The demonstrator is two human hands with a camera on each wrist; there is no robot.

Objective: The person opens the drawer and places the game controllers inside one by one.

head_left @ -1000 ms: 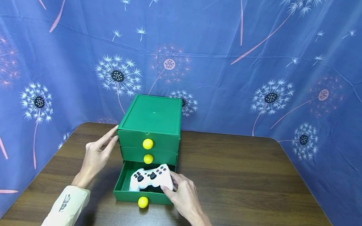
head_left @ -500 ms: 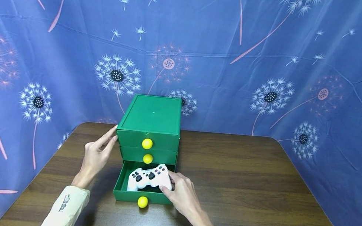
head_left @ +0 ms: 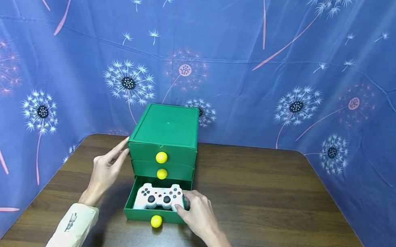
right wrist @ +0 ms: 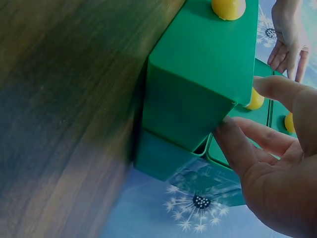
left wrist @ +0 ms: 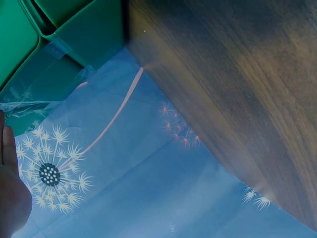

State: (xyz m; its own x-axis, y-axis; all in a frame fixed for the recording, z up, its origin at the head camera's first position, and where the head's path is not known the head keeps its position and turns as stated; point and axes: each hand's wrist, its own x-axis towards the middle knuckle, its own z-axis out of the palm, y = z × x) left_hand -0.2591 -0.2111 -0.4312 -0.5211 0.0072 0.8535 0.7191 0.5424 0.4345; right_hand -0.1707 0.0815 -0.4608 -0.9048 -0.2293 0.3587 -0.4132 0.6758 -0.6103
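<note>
A white game controller [head_left: 156, 201] with dark thumbsticks lies in the pulled-out bottom drawer [head_left: 140, 214] of a green drawer unit [head_left: 168, 126]. My right hand [head_left: 203, 215] reaches over the drawer's right wall and holds the controller's right handle, thumb on the near side. In the right wrist view the drawer wall hides the controller, and the thumb and fingers bend over the drawer's edge. With fingers extended, my left hand [head_left: 104, 170] touches the unit's upper left side. Only part of that left hand [left wrist: 12, 193] shows at the edge of the left wrist view.
Yellow round knobs mark the top drawer [head_left: 143, 151], the middle drawer [head_left: 145, 168] and the bottom one. Both upper drawers are closed. The unit stands on a brown wooden table [head_left: 265, 204], in front of a blue dandelion-print cloth [head_left: 231, 86].
The controller has gone from tilted, right end raised, to lying more level and slightly further left in the drawer. My right hand has shifted a little with it. The left hand stays put.
</note>
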